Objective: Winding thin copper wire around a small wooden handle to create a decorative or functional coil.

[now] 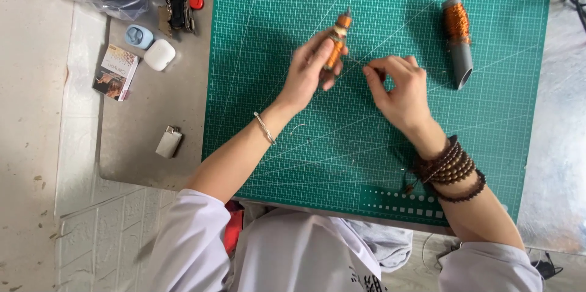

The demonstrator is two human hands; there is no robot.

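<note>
Item: small orange wound coil [337, 39], with pale and dark bands near its top, held tilted above the green cutting mat [293, 139]. I log my left hand [308, 72] as clenched around the coil's lower half, a thin metal bangle [265, 128] on that wrist. My right hand [400, 87] is pinched shut just beside it; a fine wire [354, 59] runs from the coil toward those fingertips, though it is too thin for me to confirm the contact. Dark bead bracelets [450, 170] circle the right wrist.

Also on the mat: grey tube wound with copper wire [458, 39], lying at the far right, well apart from both hands.

Off the mat, left: key bunch [178, 11], white earbud case [160, 54], small printed box [115, 72], metal lighter [168, 142].
</note>
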